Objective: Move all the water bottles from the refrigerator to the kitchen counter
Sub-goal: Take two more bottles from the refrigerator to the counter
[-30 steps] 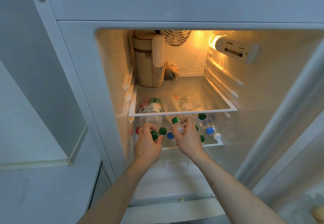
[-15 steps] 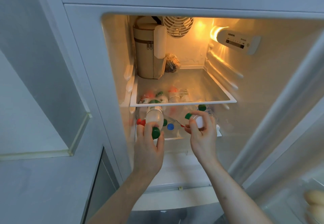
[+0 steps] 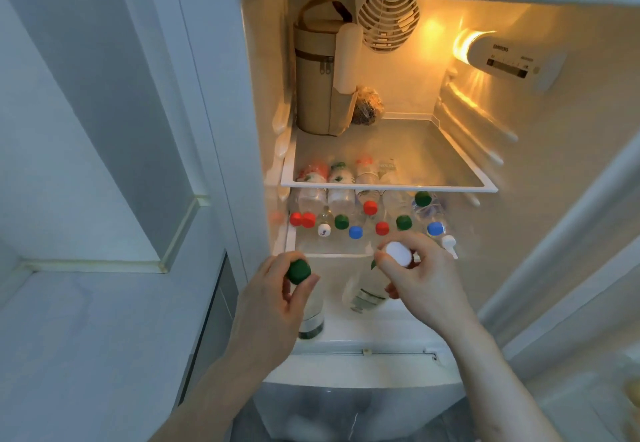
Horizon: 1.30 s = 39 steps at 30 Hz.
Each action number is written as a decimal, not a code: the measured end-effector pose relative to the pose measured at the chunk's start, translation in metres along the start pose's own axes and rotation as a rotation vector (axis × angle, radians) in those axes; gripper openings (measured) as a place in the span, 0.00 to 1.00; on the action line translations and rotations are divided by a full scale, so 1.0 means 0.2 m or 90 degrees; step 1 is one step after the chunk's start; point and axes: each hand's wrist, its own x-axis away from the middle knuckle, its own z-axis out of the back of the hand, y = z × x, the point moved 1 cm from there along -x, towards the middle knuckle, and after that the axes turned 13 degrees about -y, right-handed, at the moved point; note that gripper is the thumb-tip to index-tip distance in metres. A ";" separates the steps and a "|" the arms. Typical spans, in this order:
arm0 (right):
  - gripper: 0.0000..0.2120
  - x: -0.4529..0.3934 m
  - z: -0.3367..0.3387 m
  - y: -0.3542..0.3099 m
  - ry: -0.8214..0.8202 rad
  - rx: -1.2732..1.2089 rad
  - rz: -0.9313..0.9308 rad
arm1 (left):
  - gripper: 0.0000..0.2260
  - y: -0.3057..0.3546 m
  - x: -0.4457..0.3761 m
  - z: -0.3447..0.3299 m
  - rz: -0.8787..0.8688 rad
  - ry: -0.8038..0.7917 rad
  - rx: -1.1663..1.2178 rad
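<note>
Fingers of both hands curl around upright bottles' necks, just below the refrigerator shelf.

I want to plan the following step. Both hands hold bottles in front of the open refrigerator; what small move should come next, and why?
Probably carry them clear toward the counter. The left hand grips a green-capped bottle, the right hand a white-capped bottle and seemingly a second; both are off the lower shelf, where many remain.
</note>
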 end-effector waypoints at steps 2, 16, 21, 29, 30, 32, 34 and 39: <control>0.05 0.01 -0.03 0.00 -0.086 0.035 -0.026 | 0.07 -0.08 0.06 -0.02 0.047 -0.039 0.012; 0.06 -0.07 -0.49 0.08 -0.528 0.258 -0.014 | 0.09 -0.25 0.51 -0.01 0.338 0.012 0.028; 0.08 -0.07 -0.69 0.04 -0.667 0.282 0.068 | 0.08 -0.24 0.75 0.02 0.457 0.116 0.005; 0.08 0.06 -0.98 -0.09 -0.865 0.277 0.223 | 0.08 -0.10 1.17 0.05 0.611 0.291 -0.027; 0.08 0.09 -1.01 -0.11 -0.880 0.271 0.244 | 0.08 -0.08 1.23 0.06 0.624 0.310 -0.031; 0.06 0.17 -1.07 -0.17 -0.913 0.260 0.280 | 0.08 -0.02 1.35 0.06 0.651 0.364 -0.040; 0.03 0.24 -1.13 -0.23 -0.940 0.257 0.312 | 0.08 0.04 1.47 0.07 0.672 0.414 -0.048; 0.06 0.45 -1.25 -0.41 -1.002 0.255 0.380 | 0.07 0.17 1.73 0.08 0.713 0.509 -0.075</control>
